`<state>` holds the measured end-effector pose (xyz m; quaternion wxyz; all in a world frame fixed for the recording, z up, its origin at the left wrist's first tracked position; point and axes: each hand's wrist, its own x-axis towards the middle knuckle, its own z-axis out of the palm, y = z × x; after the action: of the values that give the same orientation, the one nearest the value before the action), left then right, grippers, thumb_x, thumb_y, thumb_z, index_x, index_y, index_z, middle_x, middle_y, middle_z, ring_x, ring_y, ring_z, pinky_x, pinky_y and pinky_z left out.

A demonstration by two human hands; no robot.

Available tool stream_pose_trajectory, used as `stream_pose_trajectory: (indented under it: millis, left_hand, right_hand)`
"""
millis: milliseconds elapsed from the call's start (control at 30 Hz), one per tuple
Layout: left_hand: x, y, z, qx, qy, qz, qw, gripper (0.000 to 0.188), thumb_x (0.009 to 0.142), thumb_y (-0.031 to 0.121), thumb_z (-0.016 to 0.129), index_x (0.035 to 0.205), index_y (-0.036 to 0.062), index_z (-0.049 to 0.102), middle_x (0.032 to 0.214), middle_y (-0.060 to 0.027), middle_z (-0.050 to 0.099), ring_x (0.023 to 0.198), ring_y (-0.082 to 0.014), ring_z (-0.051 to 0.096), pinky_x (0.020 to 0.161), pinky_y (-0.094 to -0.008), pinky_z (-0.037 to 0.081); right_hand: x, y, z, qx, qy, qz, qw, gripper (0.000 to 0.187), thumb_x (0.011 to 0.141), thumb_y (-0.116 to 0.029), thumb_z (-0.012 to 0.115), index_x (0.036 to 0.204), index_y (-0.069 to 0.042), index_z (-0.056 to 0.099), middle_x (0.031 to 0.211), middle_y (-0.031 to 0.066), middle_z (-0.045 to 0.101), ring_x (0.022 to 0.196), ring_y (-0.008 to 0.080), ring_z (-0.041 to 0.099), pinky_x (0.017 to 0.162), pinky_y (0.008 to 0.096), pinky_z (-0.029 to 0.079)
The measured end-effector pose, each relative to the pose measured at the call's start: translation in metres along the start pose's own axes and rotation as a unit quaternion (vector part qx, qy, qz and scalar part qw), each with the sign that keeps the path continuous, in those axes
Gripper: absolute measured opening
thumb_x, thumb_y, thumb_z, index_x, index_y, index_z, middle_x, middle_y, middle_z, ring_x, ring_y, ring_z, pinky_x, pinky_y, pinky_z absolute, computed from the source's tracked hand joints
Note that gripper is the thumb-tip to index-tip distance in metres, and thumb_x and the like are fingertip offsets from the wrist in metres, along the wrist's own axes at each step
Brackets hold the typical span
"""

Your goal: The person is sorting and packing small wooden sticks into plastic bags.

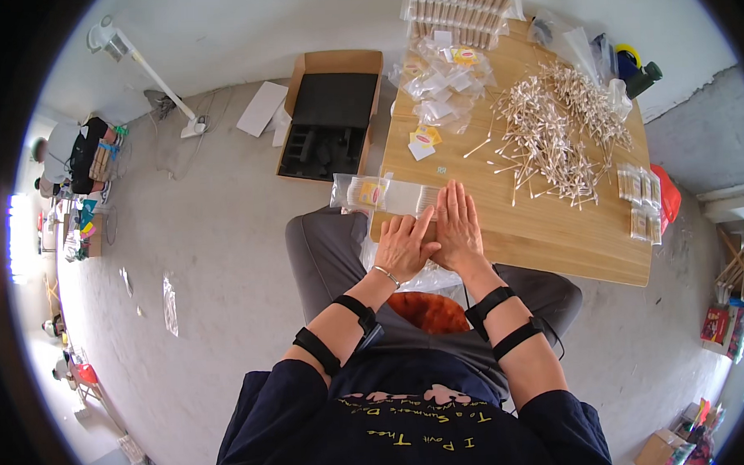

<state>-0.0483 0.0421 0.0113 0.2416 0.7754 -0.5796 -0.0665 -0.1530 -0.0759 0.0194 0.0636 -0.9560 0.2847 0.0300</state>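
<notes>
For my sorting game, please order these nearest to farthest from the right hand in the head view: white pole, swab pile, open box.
1. Swab pile: ahead, right.
2. Open box: ahead, left.
3. White pole: beyond the box, farther left.

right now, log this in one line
left hand: beside right hand | right hand: fingers extended | cotton swabs: heaped on wooden table | clear plastic bag: left of hands

Shirt (330,427): yellow lettering (400,436) in several lines across the front. Bag (343,191), clear: yellow label (371,193) with red mark, print too small to read. Cards (424,140), loose on table (512,244): yellow and white, red mark, illegible. Tabletop: small green mark (442,170), likewise illegible.
</notes>
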Motion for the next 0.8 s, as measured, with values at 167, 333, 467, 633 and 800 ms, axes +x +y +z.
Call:
stream_pose_trajectory:
  millis: [167,333,467,633,800]
  left_hand:
    - [0.001,-0.002,0.006,0.039,-0.002,0.004,0.999,0.067,0.095,0.062,0.043,0.143,0.0145,0.048,0.104,-0.0119,0.053,0.099,-0.0323,0.051,0.089,-0.0448,0.038]
    - [0.002,-0.002,0.005,0.025,-0.003,0.004,1.0,0.069,0.095,0.061,0.043,0.143,0.0122,0.048,0.104,-0.0119,0.054,0.098,-0.0322,0.051,0.089,-0.0445,0.038]
    - [0.003,0.0,0.003,0.021,-0.011,-0.013,1.0,0.071,0.094,0.061,0.044,0.143,0.01,0.047,0.104,-0.0126,0.055,0.099,-0.0322,0.051,0.089,-0.0444,0.038]
    - [0.008,0.003,0.001,0.039,-0.029,-0.017,0.999,0.071,0.094,0.061,0.045,0.143,0.0089,0.047,0.105,-0.0136,0.056,0.099,-0.0327,0.052,0.089,-0.0443,0.038]
    - [0.01,0.002,0.0,0.022,-0.024,-0.011,0.999,0.07,0.095,0.06,0.046,0.141,0.0077,0.047,0.105,-0.0143,0.057,0.1,-0.0334,0.052,0.089,-0.0451,0.039]
  right_hand:
    - [0.0,0.001,0.007,-0.001,0.013,-0.004,1.0,0.102,0.078,-0.044,0.063,0.153,0.006,0.015,0.162,0.025,0.01,0.152,0.0354,0.007,0.124,0.0445,0.008]
    - [0.0,0.002,0.008,0.014,0.016,-0.006,1.0,0.101,0.077,-0.042,0.063,0.153,0.006,0.015,0.162,0.0253,0.011,0.152,0.0359,0.008,0.124,0.0446,0.008]
    - [0.0,0.001,0.006,0.009,0.019,-0.007,1.0,0.1,0.077,-0.041,0.062,0.153,0.006,0.016,0.161,0.0255,0.011,0.152,0.0359,0.008,0.124,0.0447,0.008]
    - [0.0,0.002,0.008,0.014,0.036,-0.005,0.999,0.096,0.079,-0.039,0.06,0.153,0.006,0.017,0.161,0.0255,0.011,0.152,0.0359,0.007,0.124,0.0444,0.008]
    - [0.0,-0.001,0.003,0.003,0.009,0.003,1.0,0.091,0.083,-0.038,0.055,0.153,0.006,0.018,0.162,0.0254,0.01,0.153,0.0354,0.006,0.124,0.0439,0.007]
